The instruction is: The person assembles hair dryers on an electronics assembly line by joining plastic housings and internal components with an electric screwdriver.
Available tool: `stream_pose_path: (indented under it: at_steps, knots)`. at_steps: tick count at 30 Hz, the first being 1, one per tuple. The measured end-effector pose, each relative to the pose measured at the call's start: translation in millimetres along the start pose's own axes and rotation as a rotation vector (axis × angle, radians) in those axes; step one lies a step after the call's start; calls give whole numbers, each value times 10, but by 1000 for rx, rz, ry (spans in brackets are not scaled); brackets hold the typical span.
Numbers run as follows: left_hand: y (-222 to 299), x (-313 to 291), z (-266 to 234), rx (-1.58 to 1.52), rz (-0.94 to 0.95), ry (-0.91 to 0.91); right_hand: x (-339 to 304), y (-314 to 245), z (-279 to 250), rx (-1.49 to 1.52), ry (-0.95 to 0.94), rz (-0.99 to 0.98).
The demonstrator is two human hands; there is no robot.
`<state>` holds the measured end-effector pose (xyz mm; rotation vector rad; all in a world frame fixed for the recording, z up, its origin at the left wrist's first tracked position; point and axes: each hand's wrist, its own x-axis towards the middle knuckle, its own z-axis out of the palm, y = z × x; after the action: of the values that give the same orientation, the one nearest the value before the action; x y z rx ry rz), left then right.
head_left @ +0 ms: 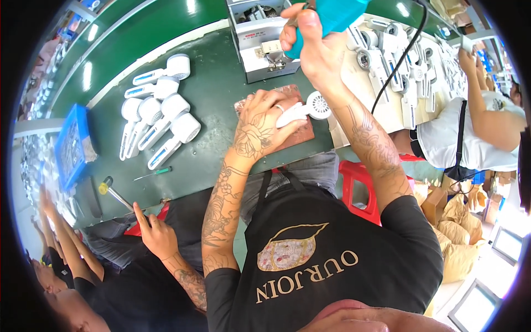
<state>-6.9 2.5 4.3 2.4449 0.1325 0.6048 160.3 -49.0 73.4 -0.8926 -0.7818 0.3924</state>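
Note:
My left hand (pixel 261 123) is closed on a white handheld device (pixel 292 114), which has a short handle and a round slotted head and looks like a small fan. That hand presses it onto a reddish-brown pad (pixel 303 133) on the green bench, its palm hiding part of the handle. Raised at the far side, my right hand (pixel 323 52) grips a teal electric screwdriver (pixel 338 16) with a black cord. The screwdriver's lower end is close to the metal front of a grey box (pixel 257 41), which resembles a screw feeder. Its tip is hard to make out.
Several white fan-like devices (pixel 160 113) lie left on the bench (pixel 213 122), near a thin green-handled screwdriver (pixel 160 171) and blue tray (pixel 74 146). More white parts (pixel 398 61) cover the right surface. A co-worker's hand (pixel 159 235) holds a yellow-ended tool (pixel 113 191). A red stool (pixel 357 185) stands below.

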Motion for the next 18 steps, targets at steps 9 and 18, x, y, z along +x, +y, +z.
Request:
stream_pose_path:
  at_steps: [9,18]
  knots:
    - [-14,-6,85,63,-24,54,156,319,26,-250,-39,44]
    - [8,-8,50,35,-99,3,-184,9,53,-430,-36,129]
